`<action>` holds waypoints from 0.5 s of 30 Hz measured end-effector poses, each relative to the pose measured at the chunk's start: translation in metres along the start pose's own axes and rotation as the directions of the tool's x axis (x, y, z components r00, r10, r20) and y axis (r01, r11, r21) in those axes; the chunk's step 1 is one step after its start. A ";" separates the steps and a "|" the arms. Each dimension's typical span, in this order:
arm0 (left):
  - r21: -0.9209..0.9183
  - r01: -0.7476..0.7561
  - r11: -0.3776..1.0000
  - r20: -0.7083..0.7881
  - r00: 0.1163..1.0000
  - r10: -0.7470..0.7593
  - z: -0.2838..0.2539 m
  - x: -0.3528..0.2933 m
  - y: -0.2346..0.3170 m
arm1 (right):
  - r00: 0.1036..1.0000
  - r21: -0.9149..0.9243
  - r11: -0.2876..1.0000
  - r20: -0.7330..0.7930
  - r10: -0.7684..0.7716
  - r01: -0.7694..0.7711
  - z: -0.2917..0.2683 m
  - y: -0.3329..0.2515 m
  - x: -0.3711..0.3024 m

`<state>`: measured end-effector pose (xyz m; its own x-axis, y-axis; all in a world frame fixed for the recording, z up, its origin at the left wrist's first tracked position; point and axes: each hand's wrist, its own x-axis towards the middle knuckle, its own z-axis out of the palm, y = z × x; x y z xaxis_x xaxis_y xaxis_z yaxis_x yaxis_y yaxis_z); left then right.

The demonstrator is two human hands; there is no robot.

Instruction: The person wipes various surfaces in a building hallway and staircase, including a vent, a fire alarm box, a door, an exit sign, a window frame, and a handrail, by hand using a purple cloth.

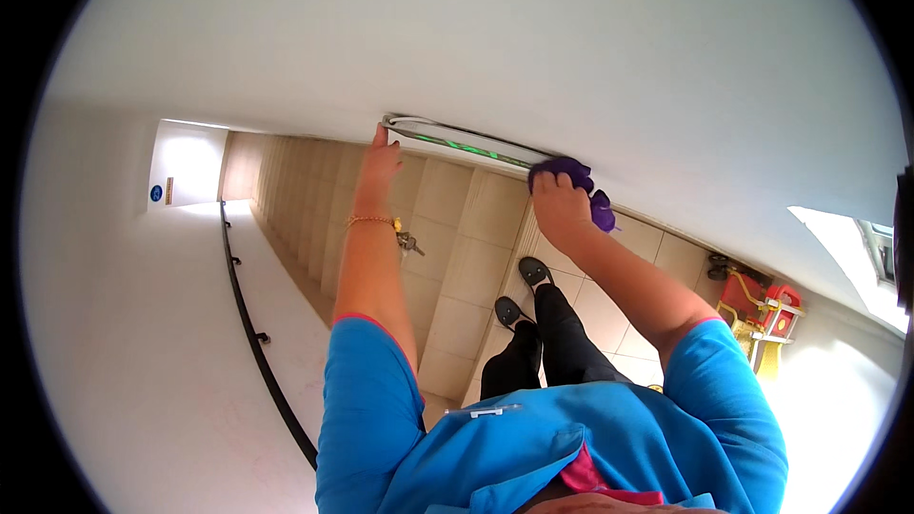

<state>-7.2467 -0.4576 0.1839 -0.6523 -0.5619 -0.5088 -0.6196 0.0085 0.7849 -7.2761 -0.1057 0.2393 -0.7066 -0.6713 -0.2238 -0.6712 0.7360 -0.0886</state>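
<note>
My right hand (560,200) is closed round a bunched purple cloth (569,168), pressing it against the right end of a thin framed panel (466,140) on the pale wall. The panel is seen nearly edge-on, with a green pattern along its face. At the panel's left corner, my left hand (383,160) touches the frame with an outstretched finger, another finger standing apart from it. A band circles my left wrist, and a bunch of keys (409,243) hangs from it. Part of the cloth droops below my right fingers.
Tiled stairs (305,190) descend at the left beside a wall with a black handrail (249,324). My feet are on a tiled landing (571,276). Red and yellow cleaning equipment (766,314) stands at the right by the wall, under a bright window (857,247).
</note>
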 end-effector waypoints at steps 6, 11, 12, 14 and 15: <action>0.424 0.066 0.903 -0.258 0.965 0.050 0.025 -0.045 -0.113 | 0.991 0.586 0.803 0.127 0.034 -0.103 0.005 0.001 -0.081; 0.478 0.083 0.875 0.011 0.995 -0.101 0.108 -0.226 -0.202 | 0.862 0.877 0.226 0.468 -0.196 -0.425 0.054 0.021 -0.139; 0.530 0.043 0.847 0.047 0.996 -0.080 0.121 -0.281 -0.213 | 0.797 0.836 0.301 0.537 -0.278 -0.458 0.053 0.027 -0.144; 0.591 0.112 0.799 0.307 0.885 -0.351 0.130 -0.362 -0.222 | 0.666 0.821 0.234 0.562 -0.490 -0.520 0.035 0.028 -0.146; 0.605 0.151 0.782 0.319 0.854 -0.412 0.137 -0.403 -0.222 | 0.606 0.816 0.193 0.543 -0.581 -0.545 0.030 0.030 -0.144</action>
<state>-6.9058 -0.1199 0.1661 -0.4411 -0.2196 -0.8702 -0.8471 0.4222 0.3229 -7.1876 0.0160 0.2394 0.0834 -0.7872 -0.6110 0.4382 0.5796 -0.6871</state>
